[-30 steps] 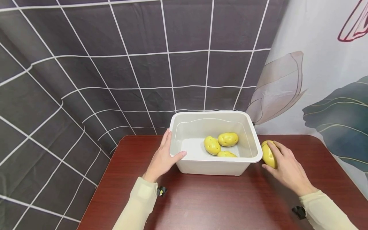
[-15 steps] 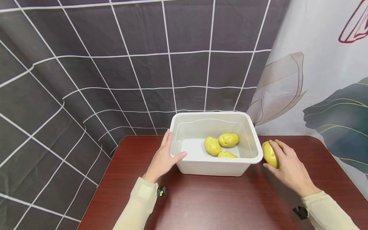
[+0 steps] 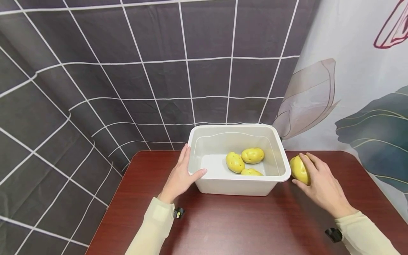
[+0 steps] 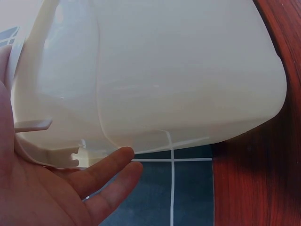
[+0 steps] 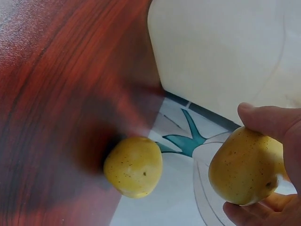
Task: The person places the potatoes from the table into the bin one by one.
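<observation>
In the head view a white plastic tub (image 3: 234, 186) stands on the table, holding three yellow potatoes (image 3: 253, 156). My left hand (image 3: 180, 175) grips the tub's front left corner, thumb over the rim and fingers along the outer left wall. In the left wrist view two fingers (image 4: 110, 174) lie beneath the tub's rim, outside. At the tub's right, my right hand (image 3: 322, 186) holds another potato (image 3: 299, 170) between thumb and fingers. The right wrist view shows this held potato (image 5: 244, 167) raised, with one more potato (image 5: 134, 167) on the table below it.
The reddish-brown wooden table (image 3: 236, 226) carries the tub near its back edge. Behind hangs a dark grid-patterned cloth (image 3: 207, 78), meeting a pale cloth with leaf prints (image 3: 360, 81) at the right. Another dark grid cloth runs along the left side.
My right hand has moved very slightly, with the held potato turning a little in its fingers. The left hand, the tub and the potatoes inside stay as they were.
</observation>
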`<act>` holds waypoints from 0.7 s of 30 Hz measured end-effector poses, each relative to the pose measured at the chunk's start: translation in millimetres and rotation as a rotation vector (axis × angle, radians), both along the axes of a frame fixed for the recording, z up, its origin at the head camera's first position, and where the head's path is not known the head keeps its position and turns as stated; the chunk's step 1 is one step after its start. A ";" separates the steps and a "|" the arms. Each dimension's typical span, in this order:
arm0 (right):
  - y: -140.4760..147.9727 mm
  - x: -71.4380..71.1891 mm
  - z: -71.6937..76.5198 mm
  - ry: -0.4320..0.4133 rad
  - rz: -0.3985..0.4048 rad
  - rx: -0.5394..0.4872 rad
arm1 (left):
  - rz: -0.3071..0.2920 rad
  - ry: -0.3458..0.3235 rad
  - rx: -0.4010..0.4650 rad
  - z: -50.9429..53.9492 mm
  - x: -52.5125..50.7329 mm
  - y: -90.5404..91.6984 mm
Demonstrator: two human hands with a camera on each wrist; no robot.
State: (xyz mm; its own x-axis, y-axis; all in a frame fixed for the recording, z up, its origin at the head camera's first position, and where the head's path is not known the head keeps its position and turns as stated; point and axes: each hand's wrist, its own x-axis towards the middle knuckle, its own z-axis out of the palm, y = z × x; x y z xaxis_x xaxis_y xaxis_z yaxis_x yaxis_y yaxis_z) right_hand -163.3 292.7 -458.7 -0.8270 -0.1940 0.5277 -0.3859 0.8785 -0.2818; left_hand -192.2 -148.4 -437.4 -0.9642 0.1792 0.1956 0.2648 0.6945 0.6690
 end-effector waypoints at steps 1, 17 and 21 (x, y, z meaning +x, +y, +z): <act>0.1 0.0 0.7 0.001 -0.001 -0.002 | 0.000 -0.001 -0.001 0.0 0.0 0.1; -2.7 2.0 13.2 0.001 -0.004 -0.029 | -0.005 -0.007 -0.003 -1.3 -0.2 -1.0; -4.0 1.9 17.7 0.011 -0.003 -0.033 | -0.006 -0.004 -0.001 -1.8 0.1 -1.5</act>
